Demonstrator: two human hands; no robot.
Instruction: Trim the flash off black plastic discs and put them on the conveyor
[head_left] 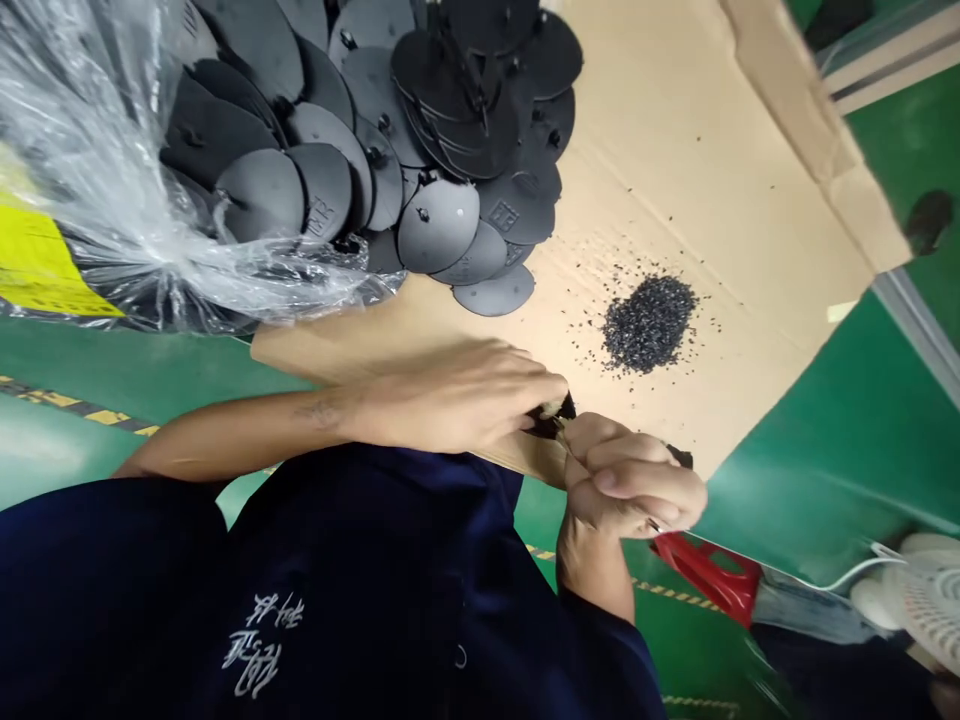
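My left hand (465, 398) reaches in from the left, its fingers closed on a small dark piece (541, 424), mostly hidden by the fingers. Right beside it, my right hand (634, 475) is closed in a fist. A thin pale tip shows between the two hands, and a dark end pokes out past the right knuckles; what the fist holds is mostly covered. Beyond my hands lies a heap of round black plastic discs (439, 228), some with raised marks and small stubs. A small mound of black plastic bits (651, 322) sits on the cardboard (637, 130).
A clear plastic bag (142, 200) with a yellow label (45, 255) stands at the left against the discs. At the lower right are a red plastic object (712, 575) and a white fan (922, 590). Yellow-black tape (75, 405) marks the green floor.
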